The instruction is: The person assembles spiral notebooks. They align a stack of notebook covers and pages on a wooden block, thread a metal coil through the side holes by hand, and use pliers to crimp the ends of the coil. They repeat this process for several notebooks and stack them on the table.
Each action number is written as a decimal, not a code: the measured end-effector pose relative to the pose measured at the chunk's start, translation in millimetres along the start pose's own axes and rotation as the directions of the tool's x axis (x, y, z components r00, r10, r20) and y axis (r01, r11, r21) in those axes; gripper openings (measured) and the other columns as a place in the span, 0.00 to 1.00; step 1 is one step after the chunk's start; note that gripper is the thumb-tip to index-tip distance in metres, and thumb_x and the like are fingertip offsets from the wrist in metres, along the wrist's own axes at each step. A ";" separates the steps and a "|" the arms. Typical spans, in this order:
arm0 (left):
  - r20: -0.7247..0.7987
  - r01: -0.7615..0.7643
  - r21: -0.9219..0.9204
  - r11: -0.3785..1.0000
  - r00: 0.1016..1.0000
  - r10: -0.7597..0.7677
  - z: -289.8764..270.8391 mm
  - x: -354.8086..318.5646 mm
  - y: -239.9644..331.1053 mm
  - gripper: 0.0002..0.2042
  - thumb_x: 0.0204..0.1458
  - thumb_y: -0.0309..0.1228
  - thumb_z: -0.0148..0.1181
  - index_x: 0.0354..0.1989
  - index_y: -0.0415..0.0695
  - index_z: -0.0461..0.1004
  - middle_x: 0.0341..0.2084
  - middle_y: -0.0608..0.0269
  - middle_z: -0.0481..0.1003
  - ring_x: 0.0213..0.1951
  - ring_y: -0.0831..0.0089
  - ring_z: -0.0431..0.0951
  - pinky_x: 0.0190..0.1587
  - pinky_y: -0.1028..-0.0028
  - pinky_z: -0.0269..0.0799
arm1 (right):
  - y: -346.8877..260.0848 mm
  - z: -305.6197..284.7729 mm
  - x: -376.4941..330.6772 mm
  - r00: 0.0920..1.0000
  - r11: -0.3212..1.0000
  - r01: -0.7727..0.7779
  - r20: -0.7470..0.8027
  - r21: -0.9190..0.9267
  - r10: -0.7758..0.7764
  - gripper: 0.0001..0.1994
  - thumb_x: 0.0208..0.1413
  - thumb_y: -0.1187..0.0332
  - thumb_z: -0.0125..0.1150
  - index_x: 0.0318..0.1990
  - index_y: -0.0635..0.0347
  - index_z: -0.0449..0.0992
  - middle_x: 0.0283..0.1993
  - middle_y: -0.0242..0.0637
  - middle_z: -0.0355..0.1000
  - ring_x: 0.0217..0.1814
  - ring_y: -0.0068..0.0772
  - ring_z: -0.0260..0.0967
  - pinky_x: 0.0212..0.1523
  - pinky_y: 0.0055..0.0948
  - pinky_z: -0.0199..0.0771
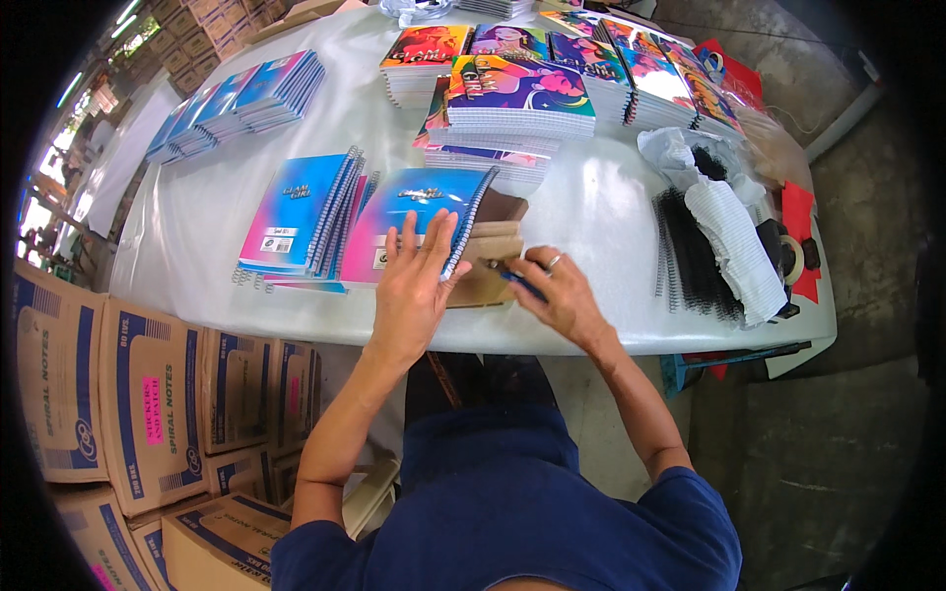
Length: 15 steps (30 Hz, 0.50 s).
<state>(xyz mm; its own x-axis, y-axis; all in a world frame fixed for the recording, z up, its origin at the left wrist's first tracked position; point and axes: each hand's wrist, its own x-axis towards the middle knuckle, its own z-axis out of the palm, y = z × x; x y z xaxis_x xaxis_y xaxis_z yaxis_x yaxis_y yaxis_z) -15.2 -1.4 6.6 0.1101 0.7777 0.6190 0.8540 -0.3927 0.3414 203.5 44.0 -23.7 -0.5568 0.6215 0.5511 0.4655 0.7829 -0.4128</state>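
My left hand (pixel 422 271) lies flat, fingers stretched out, on the cover of a blue and pink spiral notebook (pixel 414 197). The notebook rests on top of a stack, its coil along the right edge. My right hand (pixel 562 295) is closed around blue-handled pliers (pixel 522 280), whose metal end points toward the lower end of that coil. Under and beside the coil are brown cardboard pieces (pixel 483 286). Left of this stack sits another pile of blue and pink spiral notebooks (pixel 296 212), their coils also facing right.
Colourful illustrated notebooks (pixel 522 94) stand stacked at the back. More blue notebooks (pixel 241 98) lie at far left. Black coils (pixel 690 256) and a white wrapped bundle (pixel 734 246) lie at right, near a tape roll (pixel 791 260). Cardboard boxes (pixel 153 394) are piled left of the white table (pixel 197 295).
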 end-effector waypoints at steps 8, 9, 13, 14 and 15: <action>0.027 -0.093 0.027 0.995 0.995 0.093 4.0 -3.8 -7.0 0.32 0.49 0.29 0.64 0.64 0.42 0.60 0.58 0.56 0.68 0.61 0.46 0.63 0.62 0.48 0.54 | -33.2 -33.7 25.0 0.999 0.984 0.051 0.006 0.173 -0.053 0.19 0.46 0.67 0.69 0.48 0.57 0.76 0.44 0.38 0.70 0.45 0.40 0.70 0.45 0.35 0.71; 0.031 -0.095 0.019 0.995 0.995 0.094 3.5 -3.5 -7.3 0.33 0.48 0.28 0.64 0.64 0.42 0.59 0.59 0.56 0.67 0.61 0.46 0.63 0.62 0.48 0.54 | -33.5 -31.3 27.4 0.997 0.986 0.070 0.011 0.154 -0.072 0.19 0.45 0.67 0.70 0.48 0.56 0.76 0.43 0.38 0.70 0.45 0.40 0.70 0.45 0.35 0.71; 0.048 -0.097 0.002 0.995 0.994 0.097 2.3 -3.8 -7.6 0.34 0.46 0.26 0.65 0.64 0.41 0.59 0.59 0.56 0.67 0.62 0.46 0.62 0.62 0.47 0.53 | -35.9 -33.4 26.9 0.992 0.991 0.130 -0.013 0.032 -0.129 0.20 0.45 0.66 0.70 0.48 0.56 0.76 0.42 0.38 0.69 0.44 0.40 0.70 0.45 0.36 0.71; 0.053 -0.098 0.002 0.995 0.994 0.097 2.0 -4.0 -7.7 0.34 0.46 0.25 0.65 0.64 0.41 0.59 0.59 0.56 0.67 0.62 0.46 0.62 0.62 0.47 0.53 | -36.6 -34.3 28.3 0.990 0.990 0.139 -0.005 0.034 -0.139 0.20 0.45 0.66 0.70 0.48 0.56 0.76 0.42 0.38 0.69 0.44 0.40 0.70 0.44 0.35 0.71; 0.054 -0.100 0.007 0.995 0.994 0.100 2.1 -4.3 -7.6 0.35 0.45 0.25 0.65 0.64 0.41 0.59 0.59 0.56 0.67 0.62 0.46 0.62 0.62 0.47 0.53 | -37.2 -36.2 29.0 0.989 0.989 0.145 0.004 0.034 -0.145 0.20 0.45 0.66 0.70 0.48 0.56 0.76 0.42 0.38 0.69 0.44 0.39 0.70 0.43 0.35 0.71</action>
<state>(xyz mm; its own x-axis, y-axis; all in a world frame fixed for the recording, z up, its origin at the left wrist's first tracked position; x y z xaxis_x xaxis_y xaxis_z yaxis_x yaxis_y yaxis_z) -21.1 -0.7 -0.2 0.2222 0.7601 0.6106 0.8423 -0.4651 0.2725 195.0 32.0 33.8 -0.6207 0.5017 0.6025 0.3561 0.8650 -0.3534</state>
